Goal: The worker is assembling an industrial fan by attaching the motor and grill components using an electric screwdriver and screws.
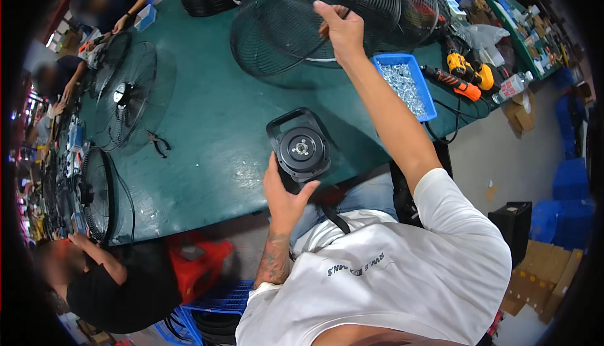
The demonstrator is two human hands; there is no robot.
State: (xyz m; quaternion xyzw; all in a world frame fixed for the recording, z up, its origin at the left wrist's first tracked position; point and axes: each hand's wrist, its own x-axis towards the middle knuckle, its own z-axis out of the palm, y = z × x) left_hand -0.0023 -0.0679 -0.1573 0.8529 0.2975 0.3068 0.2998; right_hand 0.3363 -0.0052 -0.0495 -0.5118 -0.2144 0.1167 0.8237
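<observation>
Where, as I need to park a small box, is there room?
The widest bare stretch of green table lies between the pliers and the black motor housing. A smaller one separates the housing from the blue tray, partly beneath the right forearm. Fan guards crowd the far side, power tools the right end.

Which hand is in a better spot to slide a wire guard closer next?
The right hand, probably: it's curled, up at the wire guards. The left hand is farther from them, down at the motor.
</observation>
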